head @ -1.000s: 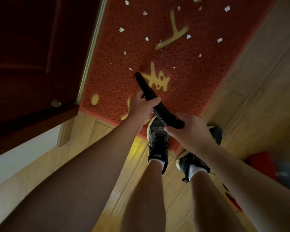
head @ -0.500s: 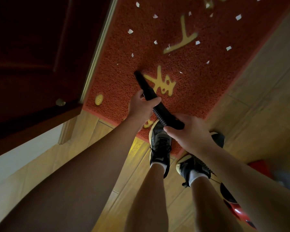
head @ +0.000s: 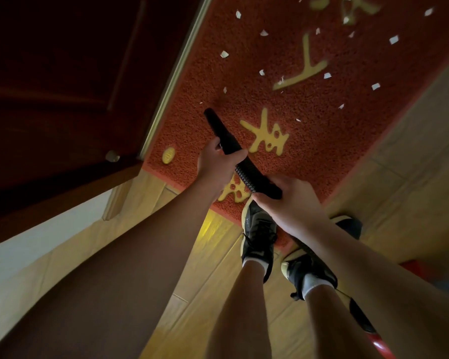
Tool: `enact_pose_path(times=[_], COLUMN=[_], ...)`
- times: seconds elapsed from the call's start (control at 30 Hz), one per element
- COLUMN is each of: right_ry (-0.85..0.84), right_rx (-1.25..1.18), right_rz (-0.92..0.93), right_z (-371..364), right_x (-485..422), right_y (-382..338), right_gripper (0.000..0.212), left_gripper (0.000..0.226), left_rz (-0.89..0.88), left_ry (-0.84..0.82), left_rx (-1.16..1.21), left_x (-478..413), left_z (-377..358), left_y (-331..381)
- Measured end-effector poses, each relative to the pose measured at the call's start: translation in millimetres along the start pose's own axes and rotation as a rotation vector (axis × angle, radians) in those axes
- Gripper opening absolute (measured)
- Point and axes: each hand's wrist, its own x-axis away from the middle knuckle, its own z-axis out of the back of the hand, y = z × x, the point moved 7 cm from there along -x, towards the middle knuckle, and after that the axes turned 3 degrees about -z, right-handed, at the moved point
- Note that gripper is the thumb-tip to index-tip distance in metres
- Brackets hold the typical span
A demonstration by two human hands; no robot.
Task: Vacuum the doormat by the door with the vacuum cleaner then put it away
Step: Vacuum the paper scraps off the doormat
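Note:
A red doormat [head: 322,130] with yellow characters lies along the dark door [head: 62,86]. Several white paper scraps [head: 264,32] are scattered over its far part. I hold a black vacuum nozzle [head: 221,130] whose tip points down at the mat near the door edge. My left hand [head: 218,164] grips the nozzle's smooth part. My right hand [head: 290,200] grips the ribbed hose end just behind it. The hose runs back under my right arm to the red vacuum body [head: 379,345] at the lower right.
My two feet in black shoes [head: 257,234] stand at the mat's near edge on the wooden floor [head: 197,294]. A metal threshold strip [head: 171,79] separates mat and door. A white wall [head: 24,255] runs at the left. A red object [head: 415,270] sits at the right.
The view has slid towards the near end of the mat, so the scraps and characters sit lower and nearer in frame. Both hands keep the same hold on the nozzle.

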Motion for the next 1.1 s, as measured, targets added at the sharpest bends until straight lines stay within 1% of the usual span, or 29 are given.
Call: enact_pose_path(times=[0.07,0.17,0.2,0.3,0.33,0.47,0.6,0.73,0.8,0.9,0.97,1.03,1.1], right_ry=[0.002,0.004,0.003,0.016,0.018,0.014,-0.002,-0.025,-0.036,-0.036,-0.029,-0.037,-0.040], right_rx=[-0.017,-0.043,-0.044,-0.036,-0.032,-0.027,-0.040,-0.030,-0.006,0.019,0.033,0.013,-0.004], right_rz=[0.001,0.002,-0.001,-0.010,-0.012,-0.019,-0.035,-0.063,-0.056,-0.062,-0.081,-0.089,-0.092], right_z=[-2.8,-5.0,-5.6,-6.2,-6.1,-5.2,-3.1,3.1,6.4,11.1,12.1,10.1,10.1], right_x=[-4.5,-9.8,-11.4,-14.7,-15.0,-12.9,-10.5,-11.5,-11.9,-13.7,-14.5,-14.8,-13.3], right_y=[-2.3,-3.9,-4.2,-4.2,-4.0,-2.9,-2.3,-5.0,-9.1,-11.6,-10.9,-9.0,-7.5], right_gripper=[0.017,0.020,0.018,0.016,0.017,0.016,0.016,0.021,0.027,0.026,0.031,0.034,0.031], left_gripper=[0.059,0.082,0.085,0.063,0.062,0.087,0.090,0.095,0.089,0.062,0.048,0.042,0.043], left_rz=[-0.018,-0.033,-0.033,-0.037,-0.033,-0.013,-0.039,-0.010,0.006,0.036,0.049,0.053,0.048], left_ry=[-0.004,-0.001,-0.006,-0.017,-0.018,-0.018,-0.024,-0.015,-0.025,-0.039,-0.046,-0.063,-0.065], left_rx=[-0.016,-0.037,-0.034,-0.030,-0.033,-0.043,-0.036,-0.026,-0.010,0.027,0.035,0.034,0.052], left_x=[-3.7,-9.7,-10.9,-15.6,-16.3,-17.3,-19.8,-16.6,-14.3,-14.8,-16.3,-18.0,-16.7], left_z=[2.8,5.0,5.7,5.1,4.8,1.8,-2.2,-3.1,-4.3,-5.2,-6.8,-10.4,-14.3], left_y=[3.3,7.2,7.9,7.8,7.1,3.5,0.3,-2.6,0.2,0.9,-0.1,-1.4,1.3])
